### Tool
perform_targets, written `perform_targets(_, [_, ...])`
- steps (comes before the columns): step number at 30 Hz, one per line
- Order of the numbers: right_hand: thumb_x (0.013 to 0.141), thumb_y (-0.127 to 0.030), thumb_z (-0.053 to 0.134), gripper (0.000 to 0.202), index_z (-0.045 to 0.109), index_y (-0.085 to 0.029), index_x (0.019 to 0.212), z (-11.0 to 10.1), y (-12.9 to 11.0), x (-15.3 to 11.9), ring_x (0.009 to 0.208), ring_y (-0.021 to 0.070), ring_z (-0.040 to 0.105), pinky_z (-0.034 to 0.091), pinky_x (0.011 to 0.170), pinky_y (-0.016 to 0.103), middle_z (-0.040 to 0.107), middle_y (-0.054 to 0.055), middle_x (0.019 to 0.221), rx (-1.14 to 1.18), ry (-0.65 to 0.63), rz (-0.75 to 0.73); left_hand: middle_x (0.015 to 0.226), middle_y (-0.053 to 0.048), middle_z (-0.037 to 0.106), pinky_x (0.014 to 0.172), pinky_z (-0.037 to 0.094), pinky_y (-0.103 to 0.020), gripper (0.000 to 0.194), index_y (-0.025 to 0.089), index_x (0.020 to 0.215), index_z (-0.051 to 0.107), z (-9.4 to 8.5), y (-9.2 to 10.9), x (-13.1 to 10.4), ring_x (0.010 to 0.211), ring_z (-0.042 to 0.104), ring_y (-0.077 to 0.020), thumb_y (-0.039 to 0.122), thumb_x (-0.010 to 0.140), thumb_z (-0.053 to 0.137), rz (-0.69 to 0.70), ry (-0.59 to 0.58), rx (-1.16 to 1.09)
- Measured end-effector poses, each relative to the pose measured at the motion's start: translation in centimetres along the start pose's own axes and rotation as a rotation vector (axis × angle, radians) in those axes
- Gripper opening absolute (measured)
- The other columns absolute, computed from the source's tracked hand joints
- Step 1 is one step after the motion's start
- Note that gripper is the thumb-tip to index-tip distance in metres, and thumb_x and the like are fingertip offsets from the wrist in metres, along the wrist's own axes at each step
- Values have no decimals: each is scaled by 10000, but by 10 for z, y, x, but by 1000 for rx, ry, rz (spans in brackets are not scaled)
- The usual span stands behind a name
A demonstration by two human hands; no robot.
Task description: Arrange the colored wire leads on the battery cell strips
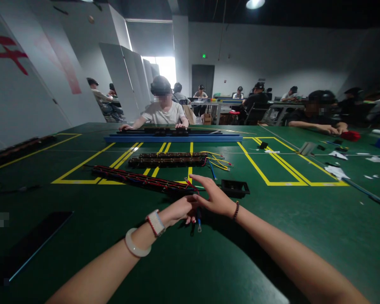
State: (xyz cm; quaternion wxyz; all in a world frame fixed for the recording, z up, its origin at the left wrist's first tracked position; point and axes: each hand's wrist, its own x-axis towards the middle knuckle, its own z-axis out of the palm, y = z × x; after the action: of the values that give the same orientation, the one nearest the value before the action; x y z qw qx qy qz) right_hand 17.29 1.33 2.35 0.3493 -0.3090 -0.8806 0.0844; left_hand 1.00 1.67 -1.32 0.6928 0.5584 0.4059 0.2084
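Observation:
My left hand (184,207), with a watch and a pale bangle on its wrist, is curled around the wires at the near end of a long black strip (139,177) bundled with red and dark wires. A blue wire with a metal ring terminal (199,227) sticks out below its fingers. Just above and to the right, my right hand (218,197) has its fingers stretched out and apart, its thumb close to the left hand. Red wire ends show between the two hands. Beside the right hand lies a black rectangular frame (236,188).
Farther off lie more wired black strips (167,159) with yellow and blue leads. Long blue rails (174,138) lie before a person seated opposite. Yellow tape marks the green table (304,228). A dark flat panel (39,245) is at left; white scraps (336,172) lie at right.

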Motion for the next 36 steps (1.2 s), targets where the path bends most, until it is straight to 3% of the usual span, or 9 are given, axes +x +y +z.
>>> perform_targets(2, [836, -277, 508, 584, 248, -206, 1355, -3, -13, 4, 1172, 190, 401, 328, 966, 372, 417, 98, 1319, 64, -28, -25, 627, -27, 607, 379, 334, -185, 277, 144, 815, 512, -2, -4, 0, 426, 531, -96, 373, 706, 622, 37, -31, -133])
perform_targets(4, [826, -311, 536, 519, 347, -204, 1298, -5, -22, 7, 1117, 186, 449, 350, 941, 354, 484, 90, 1251, 81, -26, -17, 682, -44, 627, 421, 382, -207, 311, 146, 828, 513, -4, -6, -1, 469, 559, -113, 369, 672, 662, 50, -74, -215])
perform_targets(8, [833, -294, 536, 295, 518, -197, 1112, -19, -23, 13, 893, 158, 557, 403, 817, 302, 622, 43, 946, 1, 37, 135, 693, -59, 631, 409, 387, -214, 264, 136, 837, 494, -2, -3, 1, 442, 551, -111, 341, 727, 618, -10, -48, -155])
perform_targets(12, [807, -241, 559, 264, 535, -204, 1068, -45, -3, 14, 769, 134, 585, 422, 717, 260, 633, -2, 823, -31, 3, 322, 677, -51, 626, 398, 391, -193, 195, 135, 819, 467, 2, 4, 2, 439, 553, -97, 291, 768, 571, -61, -46, -82])
perform_targets(17, [734, -235, 627, 274, 587, -212, 1004, -64, 37, 5, 831, 147, 591, 441, 731, 262, 640, 7, 912, -35, -206, 428, 717, -66, 633, 413, 404, -178, 177, 137, 811, 437, 1, 6, 0, 466, 559, -82, 293, 802, 520, -45, -57, -50])
perform_targets(24, [658, -237, 676, 450, 580, -239, 1098, -54, 57, -4, 901, 186, 579, 429, 751, 268, 624, 19, 1046, -158, -459, 433, 728, -73, 633, 420, 409, -186, 226, 142, 806, 430, -1, 3, 1, 490, 567, -91, 334, 780, 547, -31, -82, -43])
perform_targets(31, [636, -284, 687, 486, 582, -257, 1109, -39, 63, -7, 936, 215, 563, 358, 813, 319, 644, 25, 1000, -339, -544, 452, 733, -74, 634, 421, 412, -179, 215, 144, 805, 430, -1, 4, -1, 496, 569, -88, 327, 786, 539, -26, -85, -41])
perform_targets(36, [654, -319, 667, 357, 640, -248, 1003, -36, 62, -6, 869, 201, 579, 340, 788, 298, 667, 17, 894, -384, -606, 408, 737, -76, 634, 412, 401, -173, 166, 132, 822, 446, -2, 1, 3, 487, 559, -82, 285, 811, 509, -29, -61, -53])
